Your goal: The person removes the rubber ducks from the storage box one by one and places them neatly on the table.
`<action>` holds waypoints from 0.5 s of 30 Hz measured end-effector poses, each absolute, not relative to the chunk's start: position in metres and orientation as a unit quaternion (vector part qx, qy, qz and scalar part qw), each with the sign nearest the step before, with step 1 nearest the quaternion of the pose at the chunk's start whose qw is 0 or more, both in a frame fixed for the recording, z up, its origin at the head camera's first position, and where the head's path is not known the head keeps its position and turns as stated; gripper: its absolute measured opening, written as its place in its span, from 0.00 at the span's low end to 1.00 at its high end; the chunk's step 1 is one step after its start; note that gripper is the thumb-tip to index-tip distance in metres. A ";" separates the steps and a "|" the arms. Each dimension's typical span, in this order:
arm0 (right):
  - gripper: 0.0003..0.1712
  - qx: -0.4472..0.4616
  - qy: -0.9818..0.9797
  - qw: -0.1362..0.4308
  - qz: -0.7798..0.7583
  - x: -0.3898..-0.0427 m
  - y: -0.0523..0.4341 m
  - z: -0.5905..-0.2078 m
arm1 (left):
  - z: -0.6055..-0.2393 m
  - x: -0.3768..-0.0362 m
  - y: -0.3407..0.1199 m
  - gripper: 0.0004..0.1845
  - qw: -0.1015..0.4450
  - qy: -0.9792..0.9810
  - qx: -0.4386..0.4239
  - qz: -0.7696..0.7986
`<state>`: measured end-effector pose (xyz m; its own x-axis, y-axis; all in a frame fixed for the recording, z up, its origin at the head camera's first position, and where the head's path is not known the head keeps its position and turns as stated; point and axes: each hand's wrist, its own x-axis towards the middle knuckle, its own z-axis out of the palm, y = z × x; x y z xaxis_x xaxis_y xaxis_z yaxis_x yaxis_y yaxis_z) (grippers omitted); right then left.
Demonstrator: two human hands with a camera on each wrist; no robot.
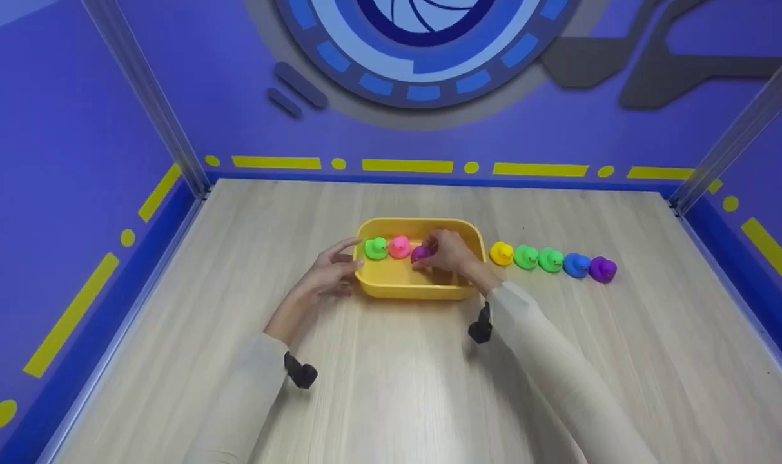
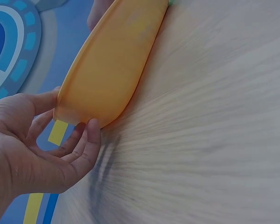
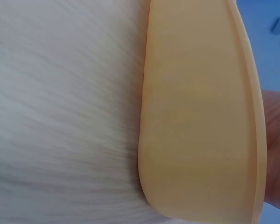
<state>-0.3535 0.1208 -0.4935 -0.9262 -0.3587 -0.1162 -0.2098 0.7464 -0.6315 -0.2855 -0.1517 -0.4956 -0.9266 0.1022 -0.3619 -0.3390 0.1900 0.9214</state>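
A yellow tub [image 1: 400, 288] sits mid-table, and it fills the left wrist view [image 2: 107, 70] and the right wrist view [image 3: 196, 116] as an orange-yellow wall. Inside it stand a green duck [image 1: 376, 248] and a pink duck [image 1: 400, 246]. My right hand [image 1: 447, 252] reaches into the tub and pinches a purple duck [image 1: 420, 253] beside the pink one. My left hand [image 1: 334, 269] rests against the tub's left end, fingers relaxed around its corner [image 2: 67, 140].
To the right of the tub, a row of ducks stands on the wooden table [image 1: 391, 386]: yellow [image 1: 501, 253], green [image 1: 526, 257], green [image 1: 550, 260], blue [image 1: 576, 265], purple [image 1: 602, 269]. Blue walls with metal posts enclose the table on three sides.
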 end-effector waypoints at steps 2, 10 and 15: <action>0.19 -0.160 0.925 0.119 -0.323 -0.353 0.122 -0.492 | -0.495 -0.286 -0.151 0.30 0.173 0.752 -0.078 0.631; 0.17 -0.173 0.917 0.144 -0.331 -0.349 0.130 -0.485 | -0.494 -0.288 -0.151 0.30 0.174 0.751 -0.079 0.632; 0.17 -0.170 0.911 0.145 -0.347 -0.347 0.133 -0.485 | -0.495 -0.289 -0.150 0.30 0.179 0.750 -0.082 0.632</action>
<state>-0.3469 0.1326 -0.4845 -0.9006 -0.4095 -0.1457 -0.2085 0.7012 -0.6818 -0.2886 -0.1502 -0.4952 -0.9222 0.1036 -0.3727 -0.3496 0.1889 0.9177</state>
